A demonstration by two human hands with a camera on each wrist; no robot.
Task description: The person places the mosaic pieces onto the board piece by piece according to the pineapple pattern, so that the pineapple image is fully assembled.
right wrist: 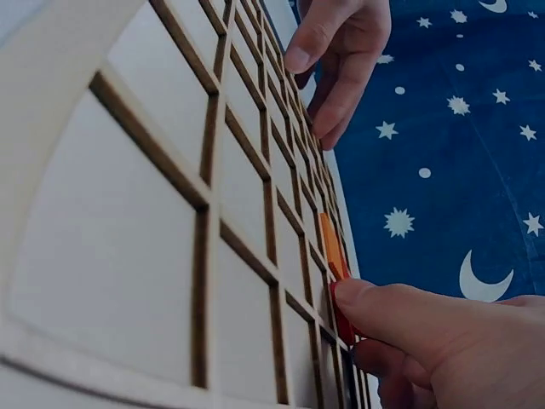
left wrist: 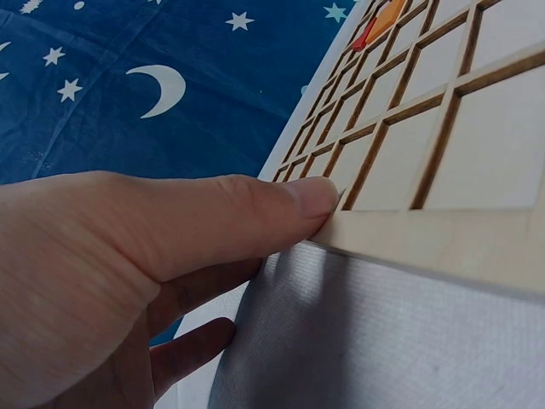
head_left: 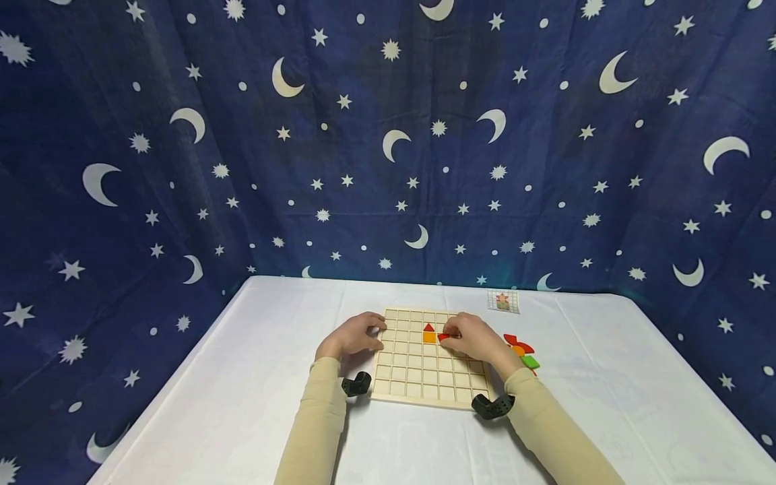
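A wooden grid board [head_left: 412,374] lies on the white table, its square cells divided by raised strips. My left hand [head_left: 354,335] is at the board's left edge, its thumb [left wrist: 255,204] touching the rim and its fingers spaced apart. Within the grid sit an orange square [head_left: 429,337] and, just above it, a red triangle [head_left: 429,328]. Between the thumb and fingers of my right hand [head_left: 475,337] is a small red piece [right wrist: 342,317], pinched over the board beside the orange square. Fingers partly hide its outline.
Several loose red, orange and green pieces [head_left: 530,362] lie right of the board, partly behind the right forearm. A small gridded picture card [head_left: 503,301] lies near the table's back edge. A dark blue curtain [head_left: 364,162] with moons and stars hangs behind the table [head_left: 212,411].
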